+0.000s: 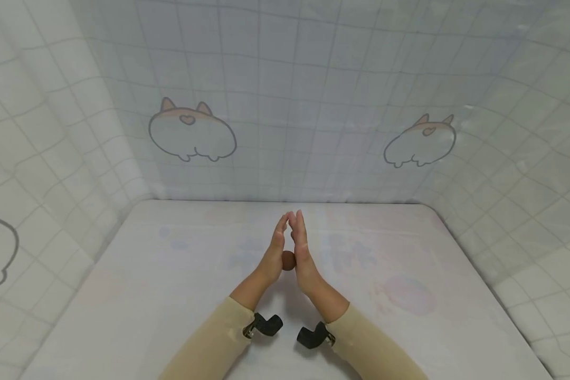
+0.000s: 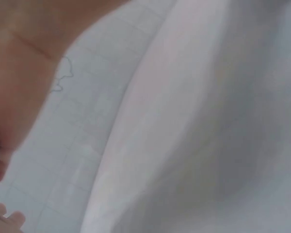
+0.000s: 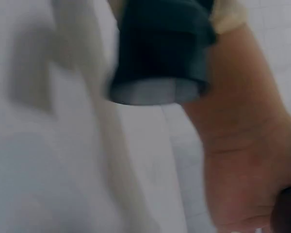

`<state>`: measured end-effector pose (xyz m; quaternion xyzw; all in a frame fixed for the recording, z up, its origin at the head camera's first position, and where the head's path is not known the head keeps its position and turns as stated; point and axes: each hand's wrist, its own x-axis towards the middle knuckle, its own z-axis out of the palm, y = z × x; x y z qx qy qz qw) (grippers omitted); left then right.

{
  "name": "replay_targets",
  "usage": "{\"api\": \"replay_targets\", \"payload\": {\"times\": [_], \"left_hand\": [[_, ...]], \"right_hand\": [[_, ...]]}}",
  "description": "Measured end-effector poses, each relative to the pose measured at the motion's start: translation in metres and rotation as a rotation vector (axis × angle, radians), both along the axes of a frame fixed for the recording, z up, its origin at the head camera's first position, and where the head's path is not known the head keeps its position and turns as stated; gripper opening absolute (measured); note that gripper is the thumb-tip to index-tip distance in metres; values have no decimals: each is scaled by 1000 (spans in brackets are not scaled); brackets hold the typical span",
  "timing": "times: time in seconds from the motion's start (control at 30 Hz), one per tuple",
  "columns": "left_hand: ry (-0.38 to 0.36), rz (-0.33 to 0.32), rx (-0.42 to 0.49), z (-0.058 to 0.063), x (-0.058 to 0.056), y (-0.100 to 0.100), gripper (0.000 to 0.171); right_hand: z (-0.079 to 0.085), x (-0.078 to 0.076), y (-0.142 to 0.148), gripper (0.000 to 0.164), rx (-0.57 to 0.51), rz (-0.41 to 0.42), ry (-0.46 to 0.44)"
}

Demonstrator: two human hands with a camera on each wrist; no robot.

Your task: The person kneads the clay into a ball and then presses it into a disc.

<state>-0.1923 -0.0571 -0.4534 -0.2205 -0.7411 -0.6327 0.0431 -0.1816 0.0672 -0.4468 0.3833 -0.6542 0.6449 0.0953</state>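
A small round brown ball point(image 1: 288, 260) sits between the two palms above the white table. My left hand point(image 1: 272, 258) presses it from the left, with fingers extended forward. From the other side the palm of my right hand point(image 1: 304, 266) touches it, its fingers also straight. The fingertips of both hands come close together in front of the ball. In the right wrist view, part of the dark ball point(image 3: 287, 211) shows at the lower right edge, against the heel of the palm. The left wrist view catches mostly the wrist and the heel of a hand.
Beneath the hands lies a white table point(image 1: 171, 295) with faint coloured prints. Grid-patterned sheeting point(image 1: 285, 105) with cartoon animal drawings rises behind it and on both sides. A black wrist camera point(image 1: 268, 324) juts from the left sleeve, and another black camera point(image 1: 312, 336) from the right.
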Motion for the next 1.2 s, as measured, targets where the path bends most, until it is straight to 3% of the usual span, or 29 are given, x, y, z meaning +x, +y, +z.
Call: {"api": "replay_targets", "payload": {"times": [0.2, 0.33, 0.53, 0.63, 0.73, 0.97, 1.2], "left_hand": [[45, 5, -90, -4, 5, 4, 96], [22, -14, -88, -5, 11, 5, 92], [-42, -129, 59, -5, 18, 7, 86], [-30, -184, 144, -5, 18, 7, 95], [-1, -199, 203, -3, 18, 6, 103], [38, -189, 303, 8, 20, 1, 95], [73, -103, 310, 16, 14, -2, 92]], "right_hand": [[10, -3, 3, 82, -12, -79, -80], [10, -10, 3, 82, 0, -139, -150], [3, -25, 2, 89, -5, -163, -262], [-2, -31, 2, 92, 6, -158, -281], [-6, -34, 2, 95, 50, -144, -298], [-11, -37, 1, 98, 127, -85, -308], [-15, -33, -4, 103, 191, -95, -258]]}}
